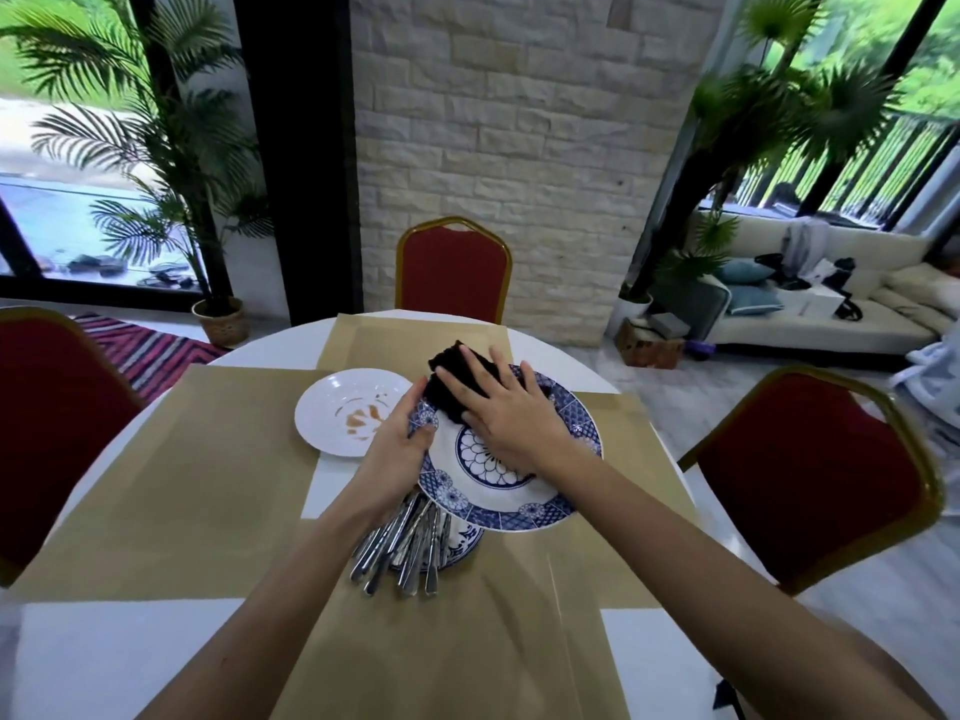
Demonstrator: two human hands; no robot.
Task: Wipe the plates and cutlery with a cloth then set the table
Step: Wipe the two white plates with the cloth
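Round and white, the table (pixel 587 368) sits before a stone wall with three red chairs (pixel 452 272) around it and four tan placemats (pixel 208 485) spread across its top. Over the table's middle, the blue-patterned plate (pixel 498 480) is held tilted above the surface. The left hand (pixel 400 449) grips its left rim, thumb on top, while the right hand (pixel 509 413) lies flat with straight fingers, pressing the dark cloth (pixel 457 376) onto the plate's far side. Three plates show in all. The white plate (pixel 337 402) (smeared with orange) lies just left of the held one, and a second blue plate (pixel 465 543) lies beneath it toward the near edge, carrying the heap of cutlery (pixel 405 543), too bunched to count.
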